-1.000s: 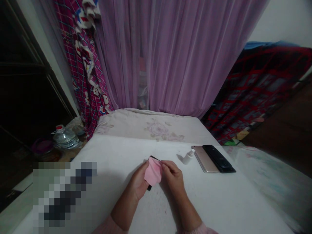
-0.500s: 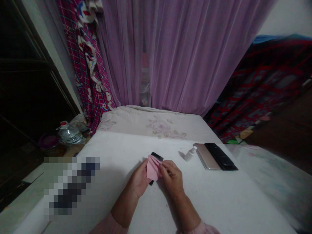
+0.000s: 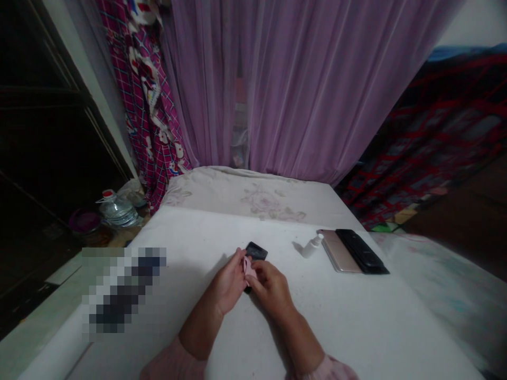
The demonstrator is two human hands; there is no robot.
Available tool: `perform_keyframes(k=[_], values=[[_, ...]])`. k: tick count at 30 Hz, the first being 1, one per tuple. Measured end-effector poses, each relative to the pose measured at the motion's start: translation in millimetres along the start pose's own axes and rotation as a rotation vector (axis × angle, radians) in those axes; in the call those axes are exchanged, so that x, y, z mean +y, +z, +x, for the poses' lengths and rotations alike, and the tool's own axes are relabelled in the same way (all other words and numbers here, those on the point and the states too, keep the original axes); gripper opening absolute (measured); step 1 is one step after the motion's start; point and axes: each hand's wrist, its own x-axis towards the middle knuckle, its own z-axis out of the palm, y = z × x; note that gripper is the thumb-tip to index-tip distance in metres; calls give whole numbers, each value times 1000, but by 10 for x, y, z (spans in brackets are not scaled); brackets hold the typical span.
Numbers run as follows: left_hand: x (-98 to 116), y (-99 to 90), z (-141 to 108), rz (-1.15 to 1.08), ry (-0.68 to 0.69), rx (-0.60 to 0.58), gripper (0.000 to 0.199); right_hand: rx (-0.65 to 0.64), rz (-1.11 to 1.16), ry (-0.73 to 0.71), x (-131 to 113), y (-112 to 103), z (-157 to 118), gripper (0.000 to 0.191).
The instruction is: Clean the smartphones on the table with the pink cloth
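A small pink cloth point(image 3: 249, 268) is bunched between my two hands. My right hand point(image 3: 273, 287) is closed, pinching the cloth between thumb and fingers. From the other side, my left hand point(image 3: 228, 284) holds the cloth's left edge, its fingers pointing away from me. A black phone-like slab point(image 3: 256, 251) shows just beyond the fingers. Its dark lower end peeks out beneath them, and the middle is hidden by the cloth and hands. I cannot tell whether the slab rests on the table or is partly held.
On the white-covered table point(image 3: 245, 338), a small white spray bottle point(image 3: 312, 246) stands to the right. Beside it lie a rose-gold tablet point(image 3: 341, 253) and a black case point(image 3: 362, 252). A blurred-out dark object point(image 3: 127, 290) is at left. Purple curtains point(image 3: 293, 89) hang behind.
The cloth was spread over the black slab and is now folded up smaller between my fingers. More of the slab's far end shows. The view has shifted slightly.
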Motion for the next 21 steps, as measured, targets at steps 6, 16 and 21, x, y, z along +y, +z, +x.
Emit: perform_keyframes(k=[6, 16, 21], values=[[104, -75, -71, 133, -34, -66, 31, 37, 141, 66, 166, -114, 79, 30], [-224, -511, 22, 1377, 639, 288, 77, 148, -326, 64, 438, 16, 435, 30], [-377, -573, 37, 1605, 667, 293, 75, 30, -495, -112, 464, 100, 386, 31]])
